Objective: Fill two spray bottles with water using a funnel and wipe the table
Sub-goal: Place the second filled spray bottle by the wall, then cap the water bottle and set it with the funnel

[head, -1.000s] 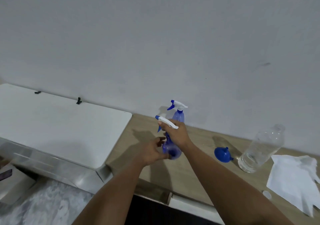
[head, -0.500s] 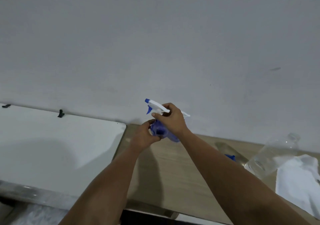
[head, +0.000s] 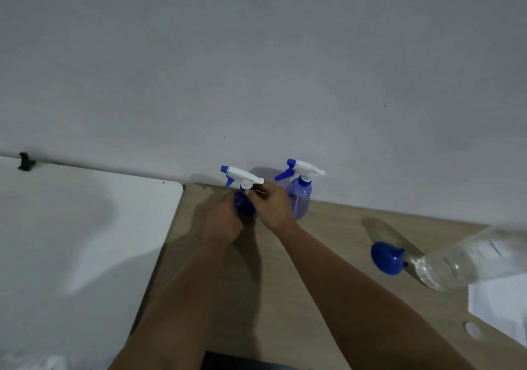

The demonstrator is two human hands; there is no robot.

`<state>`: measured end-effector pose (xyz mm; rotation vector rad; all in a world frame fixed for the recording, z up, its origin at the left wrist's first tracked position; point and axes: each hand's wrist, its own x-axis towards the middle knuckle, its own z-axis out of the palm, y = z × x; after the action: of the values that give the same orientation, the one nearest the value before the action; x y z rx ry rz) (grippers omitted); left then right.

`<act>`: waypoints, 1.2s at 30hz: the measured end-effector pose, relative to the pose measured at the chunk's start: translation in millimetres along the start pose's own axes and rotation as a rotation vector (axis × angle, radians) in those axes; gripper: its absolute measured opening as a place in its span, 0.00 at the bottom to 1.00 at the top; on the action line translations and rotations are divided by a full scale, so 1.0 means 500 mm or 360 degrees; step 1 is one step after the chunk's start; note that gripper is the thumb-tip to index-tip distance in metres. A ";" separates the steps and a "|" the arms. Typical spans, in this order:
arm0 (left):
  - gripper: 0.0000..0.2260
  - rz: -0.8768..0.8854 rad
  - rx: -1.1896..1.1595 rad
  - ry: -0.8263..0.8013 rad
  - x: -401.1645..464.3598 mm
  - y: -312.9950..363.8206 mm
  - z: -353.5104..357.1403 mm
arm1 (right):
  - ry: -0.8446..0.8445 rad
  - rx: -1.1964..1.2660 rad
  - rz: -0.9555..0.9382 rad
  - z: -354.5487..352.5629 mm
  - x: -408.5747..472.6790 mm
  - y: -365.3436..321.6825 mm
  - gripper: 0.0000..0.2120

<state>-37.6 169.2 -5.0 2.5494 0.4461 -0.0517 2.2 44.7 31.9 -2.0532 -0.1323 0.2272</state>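
Note:
Both hands hold one blue spray bottle [head: 243, 205] with a white trigger head above the wooden table [head: 328, 255]. My left hand [head: 222, 223] grips its blue body from the left. My right hand [head: 273, 207] grips it at the neck, just under the white head. A second blue spray bottle [head: 299, 195] stands upright by the wall, right behind my right hand. A blue funnel [head: 386, 258] lies on its side to the right, next to a clear plastic water bottle [head: 467, 258]. A white cloth [head: 504, 307] lies at the right edge.
A white surface [head: 79, 227] adjoins the table on the left, with a black clip [head: 25, 161] at the wall. A small white bottle cap [head: 472, 329] sits near the cloth. The grey wall runs close behind the table.
The held bottle has come back down toward the table, and the second spray bottle is visible again behind my right hand. The camera view shifted, bringing the funnel into full sight.

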 end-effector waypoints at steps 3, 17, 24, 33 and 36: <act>0.17 0.0074 -0.0052 0.0097 0.009 -0.015 0.015 | -0.0027 0.0004 0.0028 0.016 0.001 0.015 0.16; 0.18 0.0061 0.0047 0.0281 -0.140 0.056 0.002 | -0.0058 -0.0312 0.0046 -0.129 -0.173 0.043 0.11; 0.24 0.0133 -0.0173 -0.0070 -0.297 0.269 0.052 | 0.0151 -0.0530 0.0338 -0.352 -0.317 0.170 0.12; 0.35 0.0576 -0.0561 -0.0316 -0.344 0.602 0.211 | 0.0306 -0.0861 0.0885 -0.683 -0.447 0.373 0.13; 0.46 0.0609 -0.0676 -0.0421 -0.355 0.687 0.247 | 0.0266 -0.0963 0.0998 -0.740 -0.460 0.443 0.18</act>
<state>-87.0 -223.0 88.1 2.1263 -0.1270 -0.1357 -142.6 -422.2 31.6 -2.6574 0.6267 0.4360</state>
